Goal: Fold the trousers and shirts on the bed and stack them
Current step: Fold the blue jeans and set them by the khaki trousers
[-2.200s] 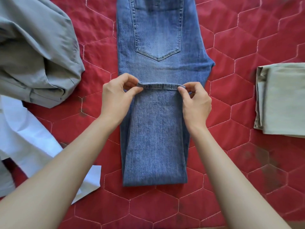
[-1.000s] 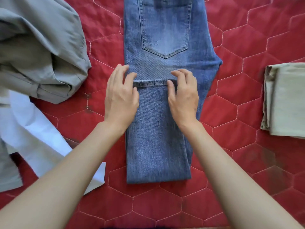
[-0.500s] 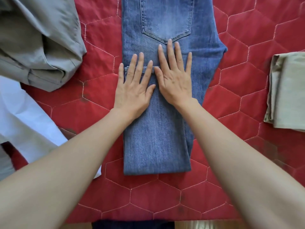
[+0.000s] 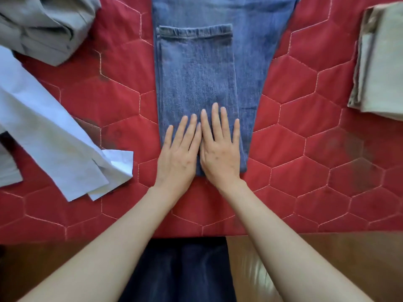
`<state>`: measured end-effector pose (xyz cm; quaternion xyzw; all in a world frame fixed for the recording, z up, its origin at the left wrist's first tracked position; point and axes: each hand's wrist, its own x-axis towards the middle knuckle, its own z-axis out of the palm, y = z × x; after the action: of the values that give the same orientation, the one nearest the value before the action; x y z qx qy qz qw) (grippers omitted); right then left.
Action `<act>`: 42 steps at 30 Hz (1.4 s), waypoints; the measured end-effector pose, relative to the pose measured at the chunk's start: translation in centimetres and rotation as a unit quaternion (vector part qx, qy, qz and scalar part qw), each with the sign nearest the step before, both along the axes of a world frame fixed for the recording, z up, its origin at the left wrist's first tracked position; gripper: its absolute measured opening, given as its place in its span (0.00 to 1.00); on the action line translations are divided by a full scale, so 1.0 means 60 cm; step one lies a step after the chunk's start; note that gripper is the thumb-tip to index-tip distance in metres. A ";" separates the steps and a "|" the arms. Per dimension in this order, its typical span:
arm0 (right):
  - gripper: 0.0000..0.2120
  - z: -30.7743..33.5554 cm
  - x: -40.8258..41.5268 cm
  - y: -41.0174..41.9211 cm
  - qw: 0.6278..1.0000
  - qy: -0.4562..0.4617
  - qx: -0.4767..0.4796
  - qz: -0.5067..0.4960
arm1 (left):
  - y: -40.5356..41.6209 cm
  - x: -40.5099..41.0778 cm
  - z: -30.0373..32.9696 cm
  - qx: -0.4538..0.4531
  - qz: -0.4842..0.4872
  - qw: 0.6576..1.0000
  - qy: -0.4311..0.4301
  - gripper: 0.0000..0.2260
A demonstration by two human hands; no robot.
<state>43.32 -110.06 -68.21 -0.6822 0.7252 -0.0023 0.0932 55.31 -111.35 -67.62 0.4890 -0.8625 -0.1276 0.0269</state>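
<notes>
Head view: pressing both flat, open hands, left hand (image 4: 177, 159) and right hand (image 4: 220, 156), side by side on the near fold of the jeans (image 4: 196, 79), gripping nothing. Lying on the red bed (image 4: 305, 149), long axis running straight away from the hands, hem (image 4: 195, 31) at far end. Probably needing another fold away, both hands equally near. Waiting well apart: folded beige trousers (image 4: 379, 62) at right, grey garment (image 4: 43, 27) and white shirt (image 4: 54, 138) at left.

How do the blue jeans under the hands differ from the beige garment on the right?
The blue jeans lie mid-bed, folded once with the hem up top; the beige garment sits at the right edge as a compact folded stack. Both hands, left hand and right hand, press flat on the jeans; nothing touches the beige garment. Both rest on the red quilt.
</notes>
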 end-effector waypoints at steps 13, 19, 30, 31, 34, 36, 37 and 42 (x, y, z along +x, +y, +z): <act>0.35 0.012 -0.135 0.084 0.992 0.023 0.048 0.112 | 0.026 0.112 -0.007 -0.002 -0.105 0.991 -0.079 0.35; 0.29 0.020 -0.133 0.084 0.970 -0.004 -0.004 0.242 | 0.034 0.079 0.002 -0.093 -0.176 0.979 -0.043 0.22; 0.03 0.122 -0.158 0.012 0.968 -0.170 -0.086 0.163 | -0.031 0.096 0.080 -0.003 -0.029 0.981 0.193 0.09; 0.03 0.141 -0.157 0.005 0.970 -0.191 -0.071 0.133 | -0.035 0.096 0.097 0.025 0.003 0.976 0.215 0.09; 0.05 0.201 -0.159 -0.021 0.968 -0.239 -0.044 0.067 | -0.054 0.097 0.163 0.109 0.076 0.951 0.280 0.09; 0.07 0.248 -0.163 -0.036 0.959 -0.279 -0.032 0.041 | -0.070 0.098 0.214 0.147 0.092 0.936 0.306 0.08; 0.08 0.273 -0.165 -0.042 0.955 -0.293 -0.025 0.035 | -0.079 0.099 0.240 0.163 0.096 0.932 0.310 0.07; 0.10 0.388 -0.176 -0.052 0.935 -0.354 0.021 0.013 | -0.124 0.101 0.363 0.246 0.071 0.907 0.334 0.09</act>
<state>32.73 -113.19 -44.94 -0.6440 0.6364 -0.2279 0.3583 61.36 -118.77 -45.84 0.4692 -0.7069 -0.4895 0.2013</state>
